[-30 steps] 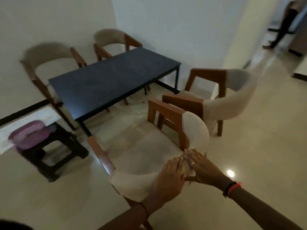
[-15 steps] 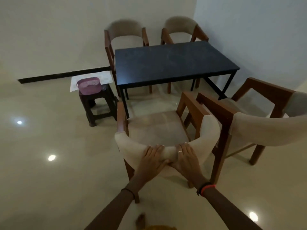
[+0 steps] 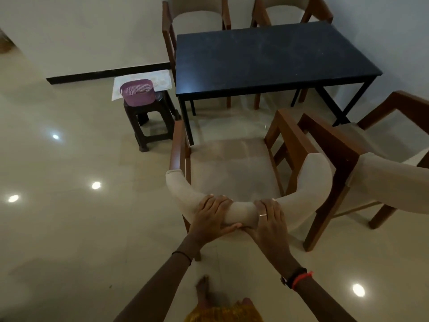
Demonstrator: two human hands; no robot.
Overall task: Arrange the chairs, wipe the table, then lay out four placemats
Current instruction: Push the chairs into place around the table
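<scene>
Widest of all, the glossy pale floor, dotted with mirrored ceiling lights. Next, the dark table, long side facing, pushed near the walls at the back and right. Behind it, tucked in against the wall, the far left chair and the far right chair.

On this side, the near chair, seat pointing at the table, front edge just short of the table's near legs and not under the top. Crowding its right flank, the second chair, turned at an angle, wooden arm right beside the near chair's right arm; touching or apart, cannot tell.

Off the table's near left corner, a dark stool, close to the tip of the near chair's left arm. On the stool, a purple basket, sitting on a pale patterned mat overhanging the stool top.

Now the grip: left hand wrapped over the padded backrest, fingers curled forward, thumb underneath. Right hand beside it, clenched round the same pad, ring showing. Thumbs almost meeting below the pad.

Room to move: straight ahead, a strip of open floor up to the table edge. Left, wide open floor beyond the stool. Right, tight against the second chair's frame. Behind, a bare foot close to the back leg.
</scene>
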